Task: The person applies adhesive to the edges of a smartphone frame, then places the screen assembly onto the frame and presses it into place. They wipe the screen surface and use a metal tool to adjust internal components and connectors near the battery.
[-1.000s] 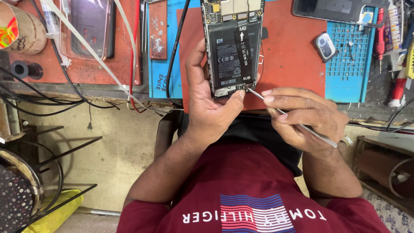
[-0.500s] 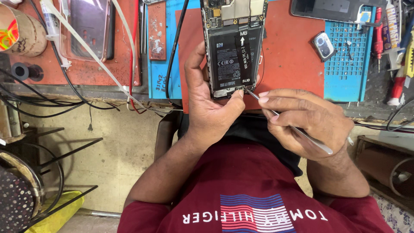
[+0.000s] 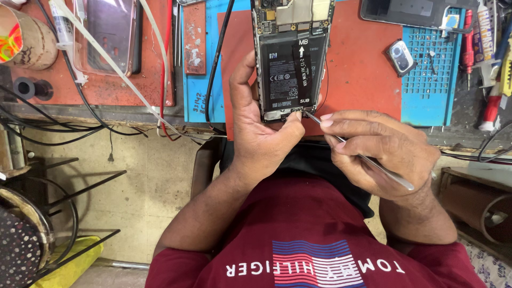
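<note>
An opened smartphone [image 3: 290, 58] with its back cover off shows a black battery and circuit boards. It lies over the red mat [image 3: 362, 69] at the bench edge. My left hand [image 3: 261, 128] grips the phone's lower left side, thumb pressed on its bottom end. My right hand [image 3: 381, 152] pinches thin metal tweezers [image 3: 357, 152] like a pen. The tweezers' tip touches the phone's bottom edge near the thumb.
A blue perforated tray [image 3: 429, 69] with a small camera part [image 3: 401, 56] sits right of the mat. Screwdrivers and tubes [image 3: 488, 58] lie at far right. A clear phone case [image 3: 104, 34], a paper cup [image 3: 26, 40] and black cables [image 3: 53, 122] fill the left.
The view shifted slightly. The tweezers' tip stays at the phone's bottom edge, and both hands keep their holds.
</note>
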